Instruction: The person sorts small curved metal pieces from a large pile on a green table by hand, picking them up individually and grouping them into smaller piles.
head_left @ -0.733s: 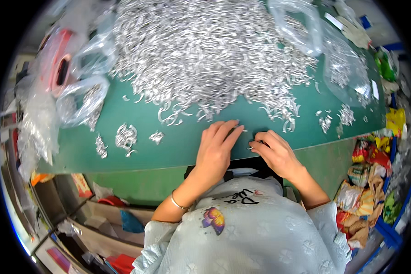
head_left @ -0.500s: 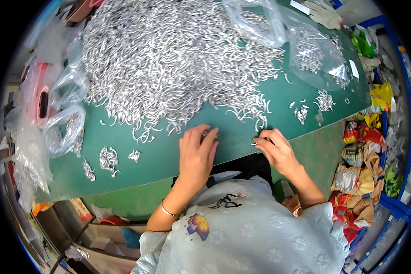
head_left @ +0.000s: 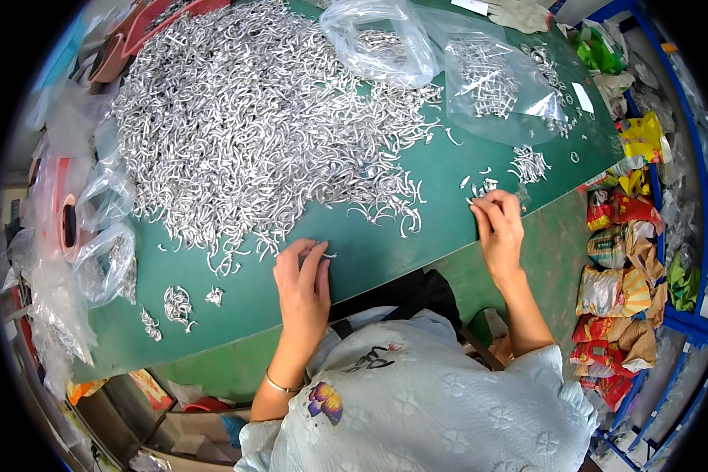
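pinching curved silvery piece (head_left: 332,255) with fingers (head_left: 313,257) of left hand (head_left: 300,287); poising right hand (head_left: 503,236) at small silvery cluster (head_left: 486,185), not showing whether gripping; risking scattering by brushing low.

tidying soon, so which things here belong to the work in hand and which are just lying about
Likely in the work:
heap of curved silvery pieces
small pile near the right hand

Likely just lying about:
pale glove
white slip
yellow packet
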Demonstrator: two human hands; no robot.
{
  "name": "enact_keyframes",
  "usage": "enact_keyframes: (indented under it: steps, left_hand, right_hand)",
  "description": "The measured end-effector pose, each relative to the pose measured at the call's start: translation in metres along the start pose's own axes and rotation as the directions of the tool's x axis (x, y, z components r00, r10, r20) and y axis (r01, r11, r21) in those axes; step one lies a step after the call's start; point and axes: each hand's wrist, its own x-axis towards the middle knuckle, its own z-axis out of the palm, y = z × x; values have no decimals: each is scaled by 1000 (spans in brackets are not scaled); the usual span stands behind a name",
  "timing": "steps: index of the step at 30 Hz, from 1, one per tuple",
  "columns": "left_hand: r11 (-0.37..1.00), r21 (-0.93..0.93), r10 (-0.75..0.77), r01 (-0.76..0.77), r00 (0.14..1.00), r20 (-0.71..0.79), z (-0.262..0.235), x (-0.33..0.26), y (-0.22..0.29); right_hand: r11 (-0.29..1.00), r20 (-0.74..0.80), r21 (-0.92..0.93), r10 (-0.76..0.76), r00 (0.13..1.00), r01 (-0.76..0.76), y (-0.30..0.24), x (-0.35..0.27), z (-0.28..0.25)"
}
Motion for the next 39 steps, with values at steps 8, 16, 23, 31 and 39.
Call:
enact_keyframes:
  steps: [8,16,23,31,39]
  left_hand:
    - [1000,18,1,0,998,-55,-2,2,-5]
    - [997,-54,-70,64,990,-120,-4,-4,-7]
    - [990,-93,-115,106,989,-90,-5,-12,-6]
    - [995,56,72,-81,987,144,-2,7,9]
    - [998,57,43,-41,998,-39,-10,-1,-5]
  right_hand:
    - [988,167,150,5,986,-30,-60,7,18]
    - [900,327,429,-78,942,-74,-111,3,62]
    - [886,285,452,-30,958,-106,-94,23,51]
    - [961,331,251,-199,922,117,-99,24,61]
    - [998,114,53,-51,992,45,-83,27,54]
